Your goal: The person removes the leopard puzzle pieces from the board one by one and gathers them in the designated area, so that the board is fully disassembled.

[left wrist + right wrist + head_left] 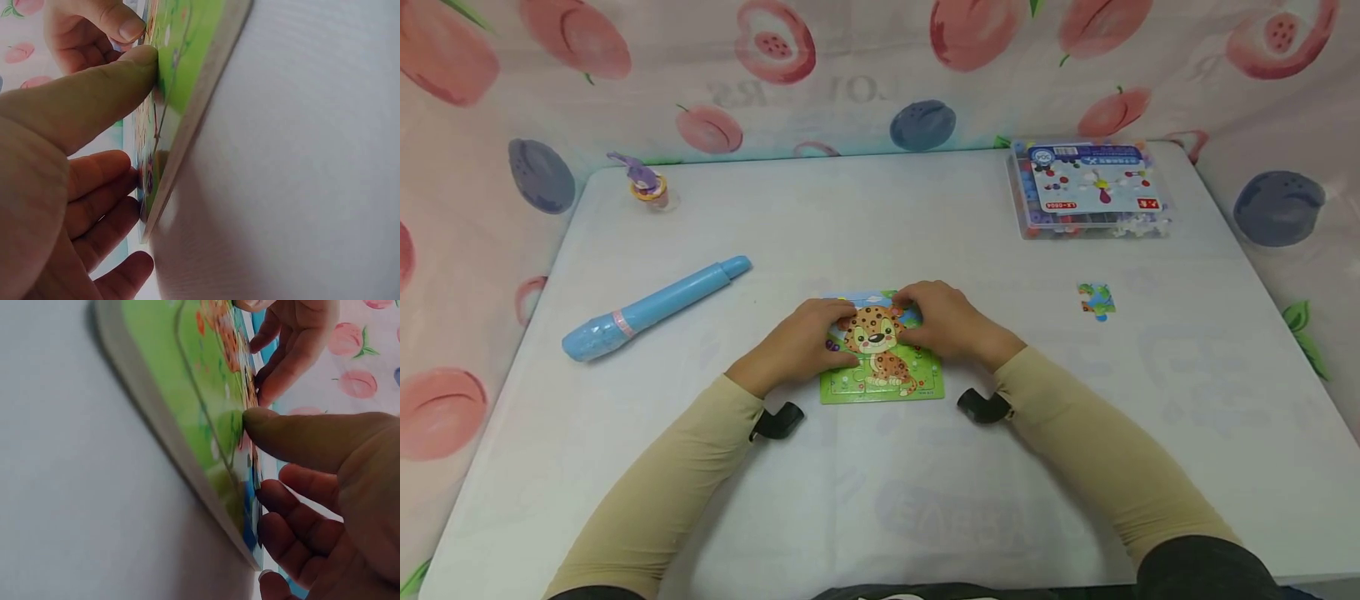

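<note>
A jigsaw puzzle (887, 379) in a flat board, picturing a spotted leopard cub on green grass, lies on the table in front of me. My left hand (801, 342) rests on its left side, the thumb touching the picture and the fingers at the upper left. On the right side, my right hand (951, 325) presses with its thumb, its fingers reaching to the upper right of the board. Both wrist views show a thumb on the picture face, with the other fingers loosely bent. Part of the puzzle is hidden under the hands.
To the right lies a loose puzzle piece (1097, 301). A clear plastic box (1093, 190) with small colourful parts stands at the back right. A light-blue tube (658, 308) lies on the left, and a small purple-topped toy (647, 181) stands behind it.
</note>
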`<state>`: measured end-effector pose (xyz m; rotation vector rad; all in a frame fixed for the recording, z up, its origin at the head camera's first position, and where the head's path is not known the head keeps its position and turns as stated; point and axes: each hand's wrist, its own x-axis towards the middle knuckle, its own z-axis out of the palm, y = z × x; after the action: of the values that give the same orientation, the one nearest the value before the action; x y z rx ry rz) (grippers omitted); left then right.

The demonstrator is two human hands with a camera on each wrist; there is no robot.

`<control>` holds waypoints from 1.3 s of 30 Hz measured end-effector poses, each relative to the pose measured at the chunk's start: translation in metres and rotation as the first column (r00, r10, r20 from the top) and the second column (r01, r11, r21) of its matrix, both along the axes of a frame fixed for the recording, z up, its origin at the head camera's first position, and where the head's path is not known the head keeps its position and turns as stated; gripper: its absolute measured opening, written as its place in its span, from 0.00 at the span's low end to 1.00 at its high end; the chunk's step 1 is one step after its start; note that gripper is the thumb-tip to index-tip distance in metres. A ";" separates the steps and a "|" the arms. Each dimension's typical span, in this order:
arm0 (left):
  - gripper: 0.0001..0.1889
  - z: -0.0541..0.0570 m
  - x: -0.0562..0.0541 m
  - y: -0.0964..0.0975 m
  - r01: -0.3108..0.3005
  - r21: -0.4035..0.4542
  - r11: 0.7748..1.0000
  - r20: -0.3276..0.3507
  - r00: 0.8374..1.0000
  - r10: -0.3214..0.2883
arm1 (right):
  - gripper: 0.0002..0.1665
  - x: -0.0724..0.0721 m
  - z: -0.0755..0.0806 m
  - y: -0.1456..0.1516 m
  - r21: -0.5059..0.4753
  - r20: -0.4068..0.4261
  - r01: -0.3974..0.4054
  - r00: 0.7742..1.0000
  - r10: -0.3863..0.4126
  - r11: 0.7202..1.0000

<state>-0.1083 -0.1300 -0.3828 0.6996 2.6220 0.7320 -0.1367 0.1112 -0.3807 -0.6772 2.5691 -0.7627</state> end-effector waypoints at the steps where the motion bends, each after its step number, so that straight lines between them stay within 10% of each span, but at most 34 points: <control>1: 0.38 0.000 0.000 0.000 0.000 -0.001 1.000 0.001 1.000 0.000 | 0.33 0.000 0.001 -0.001 0.002 0.005 0.003 1.000 -0.003 1.000; 39: 0.32 0.000 0.007 0.024 -0.143 -0.084 0.986 -0.158 0.979 0.129 | 0.29 0.001 0.001 -0.013 0.010 -0.008 0.078 0.997 -0.078 0.997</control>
<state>-0.1018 -0.1064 -0.3827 0.5742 2.8463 0.6078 -0.1359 0.0986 -0.3797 -0.5807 2.6174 -0.7722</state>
